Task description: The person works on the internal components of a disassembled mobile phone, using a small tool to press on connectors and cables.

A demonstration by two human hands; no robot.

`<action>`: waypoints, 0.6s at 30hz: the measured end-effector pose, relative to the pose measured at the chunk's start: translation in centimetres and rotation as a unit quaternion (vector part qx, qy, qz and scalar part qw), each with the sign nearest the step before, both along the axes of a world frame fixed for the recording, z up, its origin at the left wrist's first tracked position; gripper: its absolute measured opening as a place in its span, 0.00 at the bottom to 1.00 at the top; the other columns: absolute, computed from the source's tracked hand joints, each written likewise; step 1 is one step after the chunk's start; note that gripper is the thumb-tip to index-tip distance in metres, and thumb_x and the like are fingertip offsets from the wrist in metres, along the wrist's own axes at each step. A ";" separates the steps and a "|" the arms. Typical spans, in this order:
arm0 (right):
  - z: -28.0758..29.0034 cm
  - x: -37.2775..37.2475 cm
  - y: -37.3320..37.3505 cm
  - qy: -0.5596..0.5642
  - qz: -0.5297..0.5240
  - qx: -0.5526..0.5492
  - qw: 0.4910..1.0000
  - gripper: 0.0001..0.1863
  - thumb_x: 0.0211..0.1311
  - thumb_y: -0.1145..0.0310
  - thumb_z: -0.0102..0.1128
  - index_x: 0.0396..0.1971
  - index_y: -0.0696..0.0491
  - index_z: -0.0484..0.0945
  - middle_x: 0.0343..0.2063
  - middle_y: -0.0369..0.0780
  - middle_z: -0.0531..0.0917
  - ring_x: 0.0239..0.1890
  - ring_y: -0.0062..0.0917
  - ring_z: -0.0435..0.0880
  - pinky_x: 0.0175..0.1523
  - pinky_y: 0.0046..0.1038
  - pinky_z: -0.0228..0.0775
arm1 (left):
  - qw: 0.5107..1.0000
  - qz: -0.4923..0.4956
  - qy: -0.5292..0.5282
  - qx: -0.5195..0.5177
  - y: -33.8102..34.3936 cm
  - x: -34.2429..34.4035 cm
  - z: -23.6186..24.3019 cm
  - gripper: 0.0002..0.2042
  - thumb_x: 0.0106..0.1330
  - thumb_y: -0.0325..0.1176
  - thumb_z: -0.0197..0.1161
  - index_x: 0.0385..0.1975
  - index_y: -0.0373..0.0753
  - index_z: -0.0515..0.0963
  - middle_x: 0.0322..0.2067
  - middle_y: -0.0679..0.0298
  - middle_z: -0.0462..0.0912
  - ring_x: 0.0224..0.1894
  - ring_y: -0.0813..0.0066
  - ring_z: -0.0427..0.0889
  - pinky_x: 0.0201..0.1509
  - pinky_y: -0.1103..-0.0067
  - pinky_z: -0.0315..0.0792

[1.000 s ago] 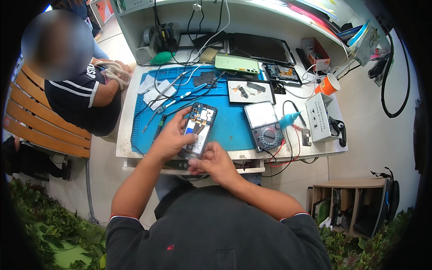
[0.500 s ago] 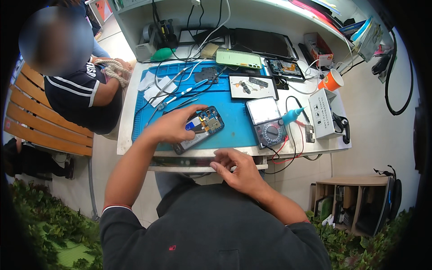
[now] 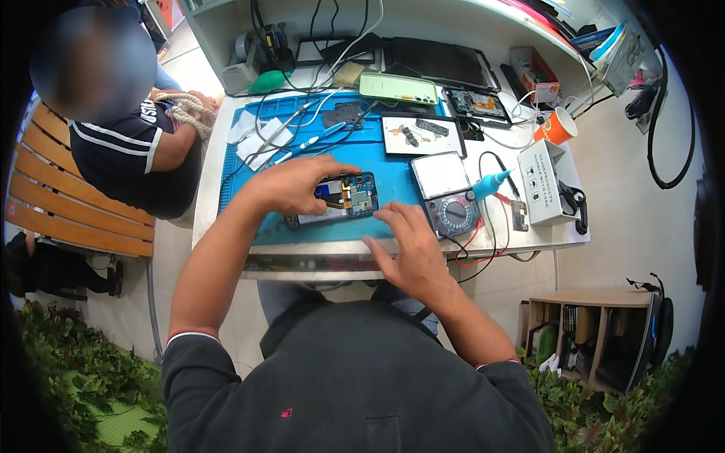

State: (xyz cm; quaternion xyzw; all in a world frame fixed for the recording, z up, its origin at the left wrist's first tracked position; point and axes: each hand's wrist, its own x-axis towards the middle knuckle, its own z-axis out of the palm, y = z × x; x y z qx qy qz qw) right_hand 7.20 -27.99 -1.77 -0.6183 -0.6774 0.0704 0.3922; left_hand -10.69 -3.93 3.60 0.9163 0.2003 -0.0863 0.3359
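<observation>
An opened smartphone, its circuit board and battery exposed, lies on the blue work mat. My left hand grips it across its long edges, thumb on the near edge and fingers on the far one. Just off the phone's right end, my right hand is held with fingers spread and nothing in it. A pointer multimeter with a lifted white face stands right of that hand. Beside it is a teal dropper bottle. Behind the phone is a blue-and-white brush.
A black-rimmed tray of small parts lies behind the meter. Farther back are a green phone cover and another opened device. A white box and orange cup stand right. A seated person is at left.
The phone has turned so it lies closer to level, my left hand still on it. My right hand has moved up and rightward from the desk's front edge toward the phone, its fingers spreading.
</observation>
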 end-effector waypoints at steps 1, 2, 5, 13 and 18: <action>0.0 0.1 0.3 -0.006 0.000 0.002 1.000 0.27 0.70 0.70 0.80 0.63 0.63 0.80 0.65 0.57 0.82 0.65 0.55 0.82 0.68 0.49 0.78 | 1.000 -0.010 -0.006 0.004 0.2 0.0 -0.3 0.48 0.55 0.25 0.76 0.84 0.48 0.74 0.63 0.50 0.86 0.66 0.48 0.86 0.74 0.61 0.79; 0.0 0.2 0.6 -0.014 -0.002 -0.003 1.000 0.30 0.69 0.70 0.80 0.67 0.63 0.78 0.67 0.58 0.80 0.67 0.56 0.81 0.71 0.49 0.77 | 1.000 -0.020 -0.013 0.007 0.4 0.0 -0.6 0.48 0.55 0.24 0.76 0.84 0.48 0.74 0.62 0.50 0.86 0.65 0.48 0.86 0.74 0.61 0.79; -0.2 0.6 1.4 -0.038 -0.009 -0.026 0.999 0.41 0.69 0.69 0.81 0.76 0.65 0.69 0.72 0.62 0.75 0.75 0.59 0.76 0.79 0.50 0.72 | 0.999 -0.043 -0.010 0.021 0.8 0.1 -1.0 0.45 0.60 0.26 0.77 0.84 0.49 0.74 0.63 0.51 0.86 0.64 0.50 0.87 0.72 0.61 0.82; 0.4 2.7 4.5 -0.061 0.061 -0.102 0.991 0.54 0.66 0.69 0.82 0.85 0.66 0.58 0.75 0.63 0.75 0.80 0.57 0.73 0.86 0.48 0.66 | 0.996 -0.081 0.017 0.035 1.2 1.6 -0.4 0.40 0.59 0.24 0.78 0.77 0.39 0.78 0.65 0.51 0.85 0.71 0.48 0.85 0.78 0.61 0.79; 2.4 2.9 5.3 -0.085 0.082 -0.184 0.976 0.53 0.69 0.66 0.79 0.87 0.63 0.58 0.71 0.59 0.79 0.72 0.54 0.80 0.79 0.45 0.74 | 0.995 -0.089 -0.001 0.052 1.3 0.6 -1.2 0.38 0.60 0.25 0.79 0.76 0.36 0.79 0.64 0.50 0.84 0.70 0.45 0.85 0.77 0.60 0.79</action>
